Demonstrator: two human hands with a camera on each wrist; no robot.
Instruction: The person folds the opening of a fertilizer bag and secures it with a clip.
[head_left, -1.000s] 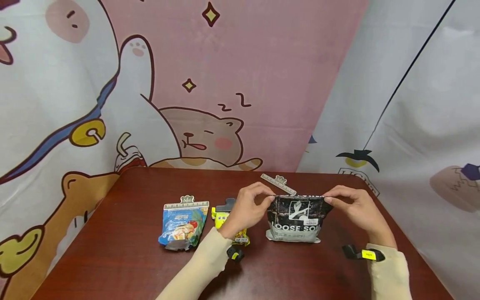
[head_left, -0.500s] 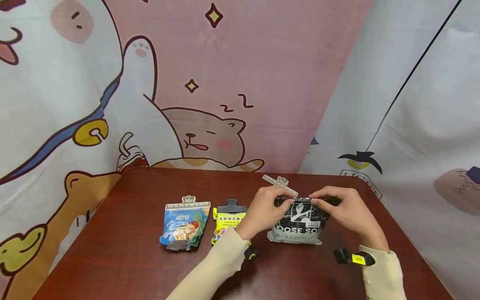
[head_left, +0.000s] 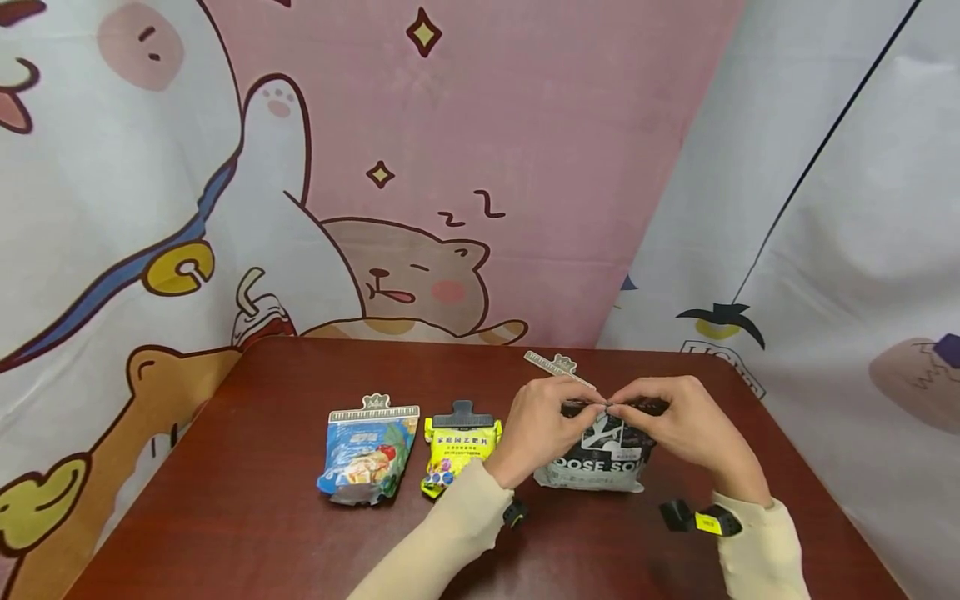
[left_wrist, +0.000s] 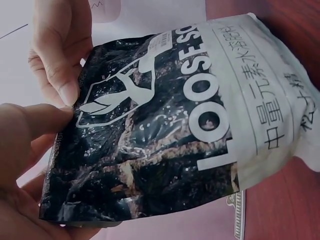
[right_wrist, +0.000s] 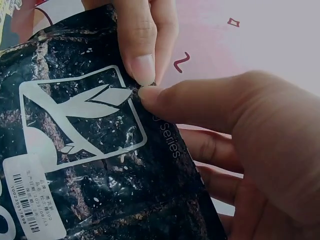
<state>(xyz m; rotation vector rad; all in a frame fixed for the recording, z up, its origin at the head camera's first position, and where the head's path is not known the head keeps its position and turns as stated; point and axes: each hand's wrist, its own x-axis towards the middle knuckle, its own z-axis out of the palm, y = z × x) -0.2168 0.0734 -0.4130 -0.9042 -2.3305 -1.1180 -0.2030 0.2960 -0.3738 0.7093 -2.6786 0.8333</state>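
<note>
A black and white plastic bag (head_left: pixel 592 475) printed "LOOSE SO…" stands on the table at the right, its top edge between both hands. My left hand (head_left: pixel 543 421) pinches that edge near its middle between thumb and fingers. Right beside it, my right hand (head_left: pixel 690 421) pinches the same edge, the two thumb tips almost meeting. In the left wrist view the bag's printed front (left_wrist: pixel 150 125) faces the camera, wrinkled and glossy. The right wrist view shows the right thumb (right_wrist: pixel 195 100) pressing on the black edge, with fingers behind the bag.
A silver ruler-like clip (head_left: pixel 558 365) lies behind the bag. To the left are a blue food packet (head_left: pixel 367 458) with a silver clip (head_left: pixel 375 410) and a yellow packet (head_left: pixel 457 454) with a black clip (head_left: pixel 462 414). A cartoon-printed cloth (head_left: pixel 525 167) hangs behind the table (head_left: pixel 262 517).
Both hands have slid inward from the bag's top corners to the middle of its edge, where they now pinch side by side. The yellow packet shows more fully.
</note>
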